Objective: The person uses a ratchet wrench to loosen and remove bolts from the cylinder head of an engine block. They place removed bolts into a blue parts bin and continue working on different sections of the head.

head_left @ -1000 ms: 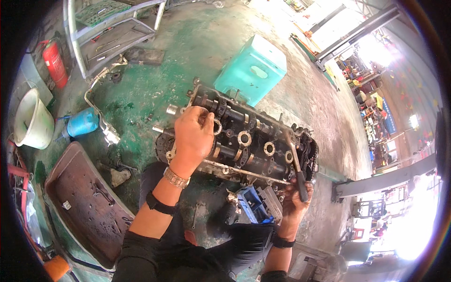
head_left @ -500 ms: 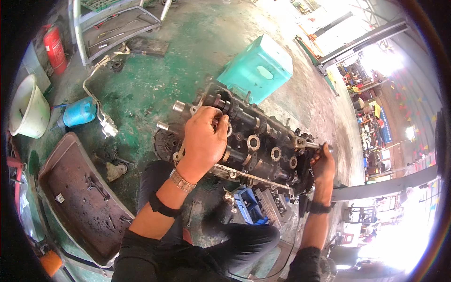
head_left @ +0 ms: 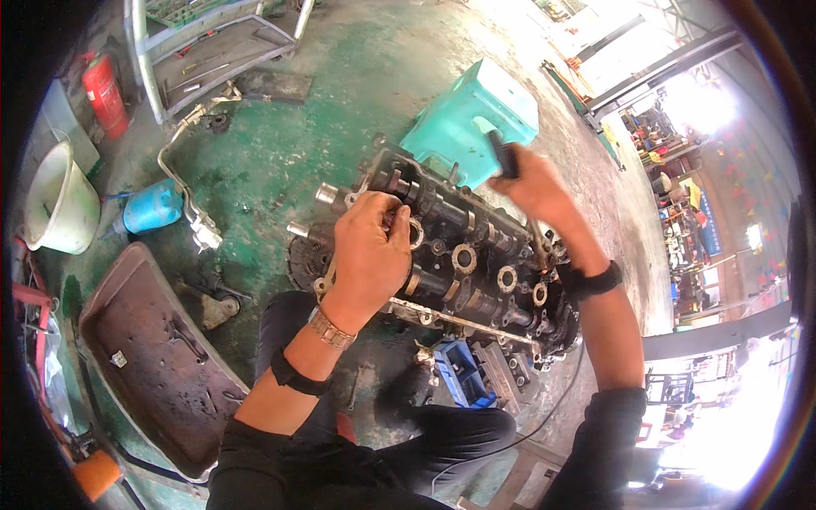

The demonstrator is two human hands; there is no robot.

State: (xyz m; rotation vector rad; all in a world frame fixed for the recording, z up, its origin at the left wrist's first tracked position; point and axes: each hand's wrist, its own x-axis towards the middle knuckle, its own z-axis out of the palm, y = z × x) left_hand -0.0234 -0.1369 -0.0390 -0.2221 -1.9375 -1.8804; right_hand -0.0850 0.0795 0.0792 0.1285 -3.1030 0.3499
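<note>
A dark, oily engine cylinder head (head_left: 476,225) with camshafts and round metal openings lies before me. My left hand (head_left: 372,242) is at its left end, over the near camshaft, thumb and fingers pinched together; what they hold, if anything, is hidden. Beyond the far edge of the cylinder head my right hand (head_left: 537,189) is raised, somewhat blurred. Its fingers are closed round a short black object (head_left: 503,155), perhaps a tool handle, which sticks out in front of the teal plastic stool (head_left: 459,115).
A brown tray (head_left: 153,357) with loose metal parts lies at the left, near a blue container (head_left: 153,206) and a pale bucket (head_left: 64,200). Below the cylinder head stands a blue parts bin (head_left: 463,374). A fire extinguisher (head_left: 105,95) is farther off.
My right hand has moved up and left, from the right end of the cylinder head to near the stool, with the black object now showing. My left hand has stayed in place.
</note>
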